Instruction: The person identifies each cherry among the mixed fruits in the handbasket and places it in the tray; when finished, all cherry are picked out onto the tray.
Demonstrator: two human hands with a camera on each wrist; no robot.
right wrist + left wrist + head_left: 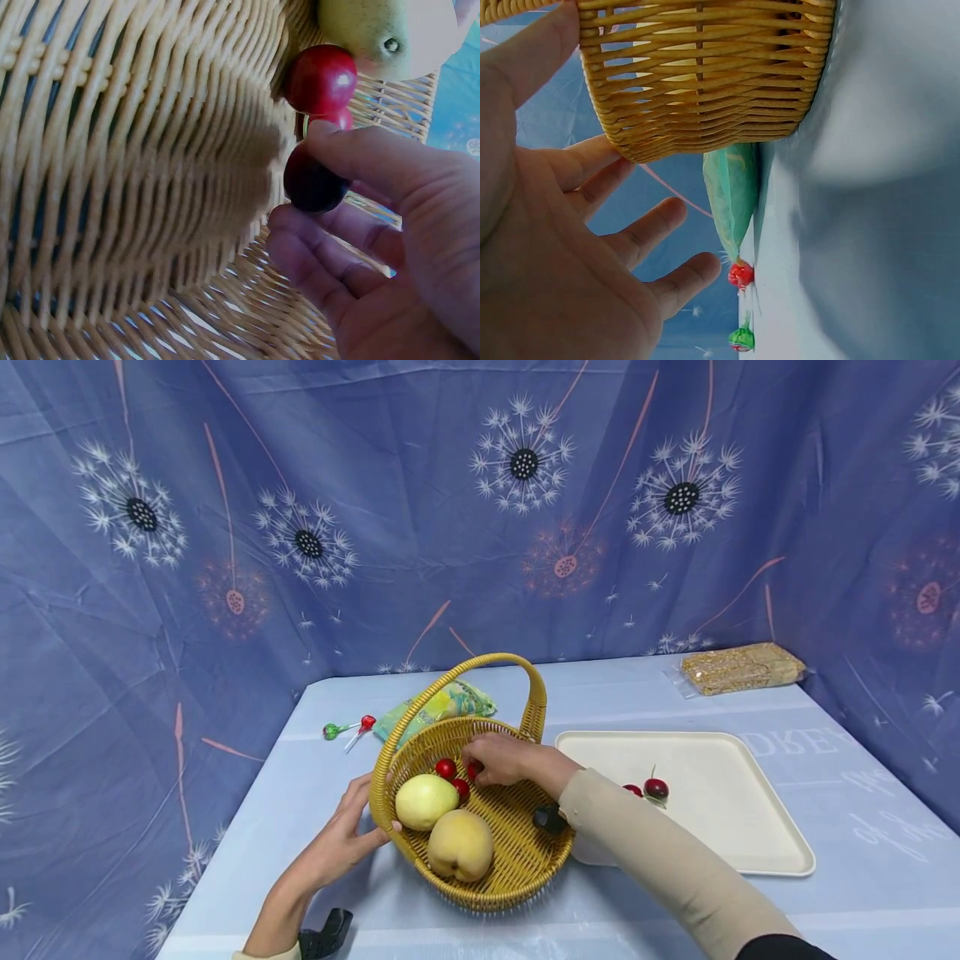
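Cherries sit deep in the round woven yellow basket (517, 852), and the right hand (501, 758) pinches one dark red cherry (311, 184) between thumb and fingers, close to the basket's inner wall. Another bright red cherry (321, 79) lies just beside it, touching the smooth yellow-green pear (426, 801). A fuzzy pale peach (461, 844) rests next to the pear, near the front rim. The fruit fills the left part of the basket, and the bumpy wicker floor on the right part shows bare.

The left hand (341, 839) is spread, with straight fingers resting against the outside of the basket's rim. The tall curved handle (480, 670) arches over the basket, above the right hand.

To the right of the basket lies a flat cream square tray (750, 827) with rounded corners and a low lip. A dark cherry with a stem (656, 788) sits on it near its left side; most of the tray shows bare. The light blue tabletop (862, 868) has smooth open room in front and to the right.

Behind the basket are a shiny green snack bag (450, 702) and two lollipops, one red and one green (347, 727). A clear pack of brown grain bars (742, 667) lies at the far right edge.
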